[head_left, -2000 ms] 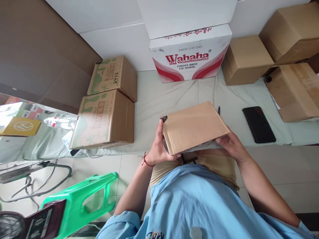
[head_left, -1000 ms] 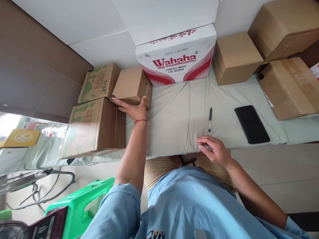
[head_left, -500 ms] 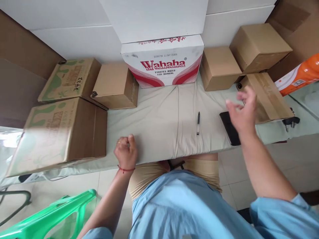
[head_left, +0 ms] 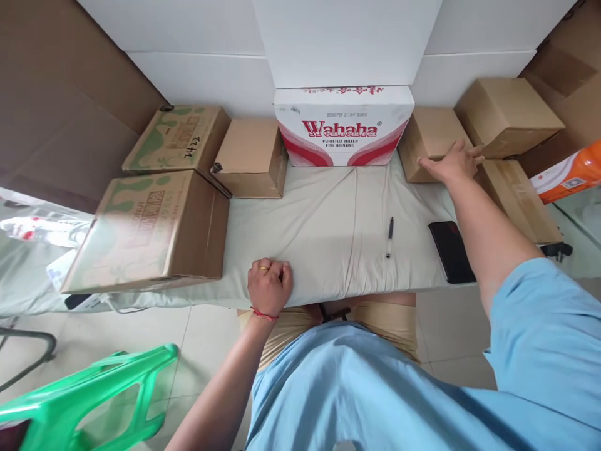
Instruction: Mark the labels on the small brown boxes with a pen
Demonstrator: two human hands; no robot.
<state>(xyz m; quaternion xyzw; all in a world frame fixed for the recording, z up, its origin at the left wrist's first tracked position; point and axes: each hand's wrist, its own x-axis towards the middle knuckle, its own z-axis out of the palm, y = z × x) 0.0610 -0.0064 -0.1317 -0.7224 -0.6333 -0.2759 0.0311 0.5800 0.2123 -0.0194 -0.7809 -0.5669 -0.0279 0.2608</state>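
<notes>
At cloth (head_left: 319, 238) edge | L hand (head_left: 270, 285) fisted | R hand (head_left: 451, 164) at box (head_left: 434, 133) | room btw

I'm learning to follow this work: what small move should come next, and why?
Probably close the right hand on the plain cardboard box beside the Wahaha carton: its thumb and fingers are spread at that box's front edge, while the left hand rests curled near the edge of the pale cloth.
</notes>
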